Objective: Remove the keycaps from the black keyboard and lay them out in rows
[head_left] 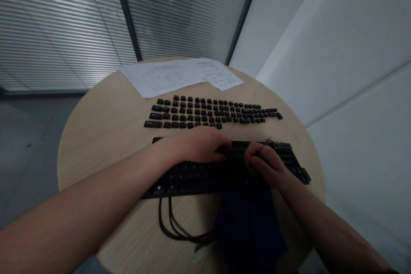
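Note:
A black keyboard (205,175) lies across the table in front of me, many of its keycaps off on the left and middle. My left hand (205,143) reaches over its upper middle, fingers curled down and thumb close to them; whatever is between them is lost in dark shadow. Just to the right, my right hand (265,160) is closed in a pinch above the keyboard, and its fingertips hide anything they hold. Beyond the keyboard, loose black keycaps (195,111) are laid out in rows, partly covered by my left hand.
Printed paper sheets (167,77) lie at the far side of the round wooden table (96,128). A black cable (170,227) loops below the keyboard, beside dark blue cloth (247,222). Glass with blinds (64,30) stands behind, and a white wall (353,51) rises at right.

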`<state>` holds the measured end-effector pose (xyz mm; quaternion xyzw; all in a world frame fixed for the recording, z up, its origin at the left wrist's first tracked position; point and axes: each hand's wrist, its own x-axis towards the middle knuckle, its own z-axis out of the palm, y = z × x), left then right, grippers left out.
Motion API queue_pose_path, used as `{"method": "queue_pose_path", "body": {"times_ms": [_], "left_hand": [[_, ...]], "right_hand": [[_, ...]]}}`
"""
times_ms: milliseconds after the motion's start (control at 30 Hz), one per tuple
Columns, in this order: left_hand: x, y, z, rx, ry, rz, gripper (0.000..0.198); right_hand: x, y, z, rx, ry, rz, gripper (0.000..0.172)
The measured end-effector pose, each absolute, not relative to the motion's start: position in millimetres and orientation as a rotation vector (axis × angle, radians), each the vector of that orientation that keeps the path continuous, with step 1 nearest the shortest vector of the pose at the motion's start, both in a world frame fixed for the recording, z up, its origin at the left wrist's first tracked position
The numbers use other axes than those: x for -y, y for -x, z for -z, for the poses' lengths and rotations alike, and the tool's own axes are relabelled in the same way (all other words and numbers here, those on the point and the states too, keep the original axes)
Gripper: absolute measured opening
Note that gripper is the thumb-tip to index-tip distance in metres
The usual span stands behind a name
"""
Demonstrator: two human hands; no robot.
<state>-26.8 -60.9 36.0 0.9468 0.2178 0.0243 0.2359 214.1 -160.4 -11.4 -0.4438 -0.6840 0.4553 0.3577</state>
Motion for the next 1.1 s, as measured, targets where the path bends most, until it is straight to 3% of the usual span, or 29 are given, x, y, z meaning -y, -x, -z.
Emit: {"method": "queue_pose_path", "body": {"times_ms": [200,467,700,967,1100], "left_hand": [[60,26,-35,-0.598,-2.604,-0.080,0.016],[59,26,-34,-0.582,-2.608,-0.084,0.017],[60,25,-35,-0.593,-2.617,-0.088,0.015],[59,25,-36,-0.601,-2.629,-0.045,0.017],[60,25,-36,-0.602,-2.618,-0.057,0.016]], "right_hand": [[162,-217,7,1.930,1.097,-1.088,0.033],[165,-208,-5,2.278,0.891,-0.589,0.015],[164,-204,-5,2.356,0.796,-0.442,0.009],[163,-206,4,2.086,0.842,-0.649,0.024],[166,-206,9,1.653,0.878,-0.849,0.032]]}}
